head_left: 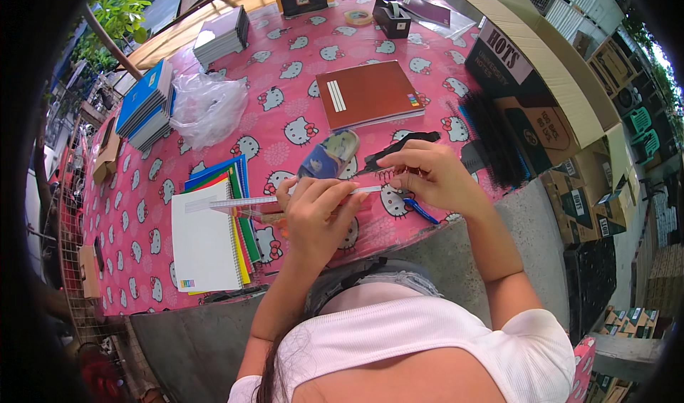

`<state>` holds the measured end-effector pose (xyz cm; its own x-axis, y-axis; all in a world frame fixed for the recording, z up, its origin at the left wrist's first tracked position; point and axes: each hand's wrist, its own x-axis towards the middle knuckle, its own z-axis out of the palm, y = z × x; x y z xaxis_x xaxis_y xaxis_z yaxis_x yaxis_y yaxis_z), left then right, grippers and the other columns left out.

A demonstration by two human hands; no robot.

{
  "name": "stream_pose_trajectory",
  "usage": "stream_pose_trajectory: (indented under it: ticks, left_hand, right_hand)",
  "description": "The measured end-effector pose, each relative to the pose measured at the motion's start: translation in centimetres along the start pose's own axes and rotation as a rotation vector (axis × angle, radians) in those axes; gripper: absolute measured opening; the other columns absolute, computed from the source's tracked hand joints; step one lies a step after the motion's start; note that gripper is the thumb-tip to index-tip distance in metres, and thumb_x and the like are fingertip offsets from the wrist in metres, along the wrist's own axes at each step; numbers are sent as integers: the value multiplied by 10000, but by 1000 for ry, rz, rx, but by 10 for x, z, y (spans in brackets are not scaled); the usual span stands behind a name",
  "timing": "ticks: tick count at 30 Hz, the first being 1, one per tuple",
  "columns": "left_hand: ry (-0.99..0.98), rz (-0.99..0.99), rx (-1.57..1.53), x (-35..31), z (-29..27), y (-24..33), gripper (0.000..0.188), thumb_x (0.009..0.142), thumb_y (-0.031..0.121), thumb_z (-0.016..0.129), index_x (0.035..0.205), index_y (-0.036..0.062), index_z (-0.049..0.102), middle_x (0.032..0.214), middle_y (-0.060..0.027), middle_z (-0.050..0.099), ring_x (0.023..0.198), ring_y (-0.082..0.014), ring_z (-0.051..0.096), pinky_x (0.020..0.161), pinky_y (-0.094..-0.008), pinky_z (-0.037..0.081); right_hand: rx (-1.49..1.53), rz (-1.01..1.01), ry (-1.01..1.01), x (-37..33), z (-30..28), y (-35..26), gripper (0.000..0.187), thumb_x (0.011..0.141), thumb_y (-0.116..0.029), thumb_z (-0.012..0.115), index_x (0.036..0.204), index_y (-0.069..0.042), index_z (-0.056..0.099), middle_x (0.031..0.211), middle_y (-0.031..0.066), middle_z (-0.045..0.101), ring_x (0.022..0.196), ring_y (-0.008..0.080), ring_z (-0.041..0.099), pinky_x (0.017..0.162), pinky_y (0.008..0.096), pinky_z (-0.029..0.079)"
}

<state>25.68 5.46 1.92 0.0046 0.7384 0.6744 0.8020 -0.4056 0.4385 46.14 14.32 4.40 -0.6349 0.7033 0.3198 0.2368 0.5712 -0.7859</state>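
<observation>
The left hand (317, 214) has its grip curled narrow around a clear, flat plastic ruler (242, 203); the right hand (431, 175) pinches the ruler's other end, fingertips tight, a thin dark tool under them, its kind unclear; beyond the ruler lies a brown hardcover notebook (370, 93); left of the ruler, spiral pads with coloured sheets (210, 235); the bench (142, 246), in pink patterned cloth, ends just below the hands.

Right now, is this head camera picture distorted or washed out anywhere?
In the head view, straight edges bow toward the black rim, as on the long cardboard box; daylight is soft and even on the pink cat-print tablecloth; the crumpled clear plastic bag glares white.
</observation>
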Motion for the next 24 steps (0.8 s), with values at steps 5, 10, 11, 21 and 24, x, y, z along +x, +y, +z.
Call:
stream_pose_trajectory:
  ticks: [5, 10, 11, 21, 24]
  left_hand:
    - [-16, -3, 0, -1, -2, 0, 129, 757, 220, 767, 802, 120, 697, 766, 29, 659, 718, -138, 568, 856, -365, 314]
    - [-12, -9, -4, 0, 1, 2, 130, 760, 220, 765, 810, 119, 701, 760, 30, 655, 715, -139, 566, 858, -363, 312]
    - [-9, -11, 1, 0, 1, 1, 129, 761, 220, 764, 813, 119, 703, 758, 30, 654, 715, -138, 565, 859, -361, 312]
    - [19, -87, 172, -3, -4, 9, 167, 716, 210, 790, 850, 138, 719, 799, 20, 665, 814, -152, 597, 991, -386, 250]
    - [-19, -108, 139, -7, -6, 1, 191, 697, 207, 800, 850, 133, 712, 817, 21, 668, 841, -158, 600, 1015, -404, 244]
  right_hand:
    - [-26, -10, -171, -1, -7, -2, 221, 765, -31, 709, 985, -40, 706, 826, 62, 609, 727, 144, 584, 632, 272, 464]
    - [105, -69, -92, -1, 1, 6, 188, 797, -44, 681, 984, -29, 687, 753, 65, 579, 713, 180, 565, 632, 309, 457]
    - [134, -42, -107, -3, 2, 6, 164, 803, -46, 677, 964, -24, 684, 762, 58, 580, 712, 179, 572, 629, 308, 462]
    - [-332, -124, 98, -14, 22, -14, 176, 865, -112, 634, 1031, -54, 625, 773, 97, 621, 686, 236, 619, 587, 318, 466]
    - [-275, -136, 78, -14, 27, -8, 175, 826, -96, 668, 987, -55, 611, 782, 105, 583, 679, 288, 596, 570, 345, 457]
